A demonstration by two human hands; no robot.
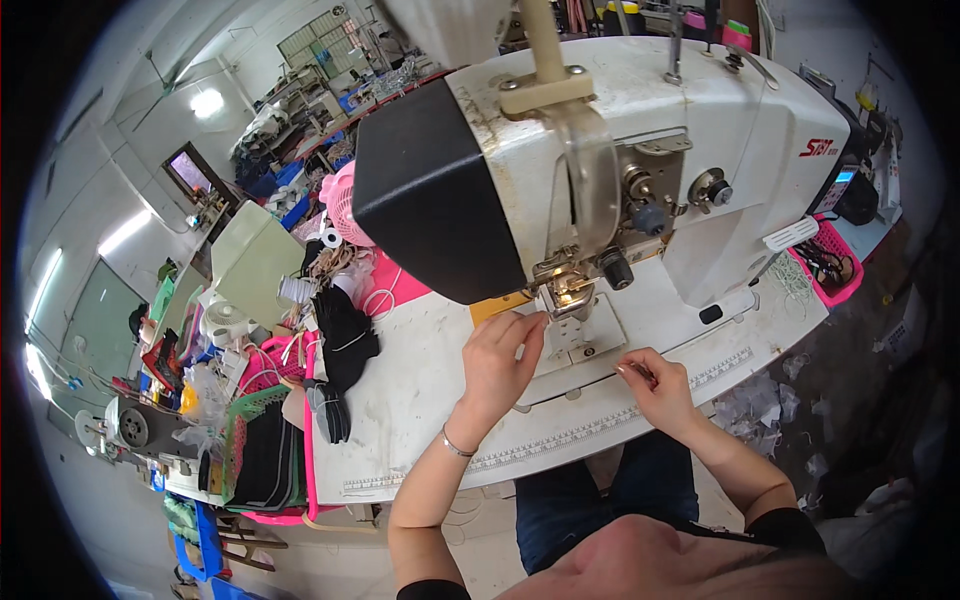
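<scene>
A white industrial sewing machine (640,130) with a black end cover fills the upper middle. My left hand (497,362) is beside its lit needle and presser foot (568,292), thumb and fingertips pinched together. Whatever lies between those fingertips is too small to make out. Lower and to the right, my right hand (658,392) is closed above the front edge of the white table (420,400). A small dark object (645,374) shows between its fingers; its kind cannot be told. No cloth is visible under the presser foot.
Black fabric pieces (343,335) lie on the table's left part. Beside it stand a pink basket frame (311,430) with dark pieces and a pink fan (340,203). A ruler strip (560,441) runs along the front edge. Another pink basket (838,262) is at the right.
</scene>
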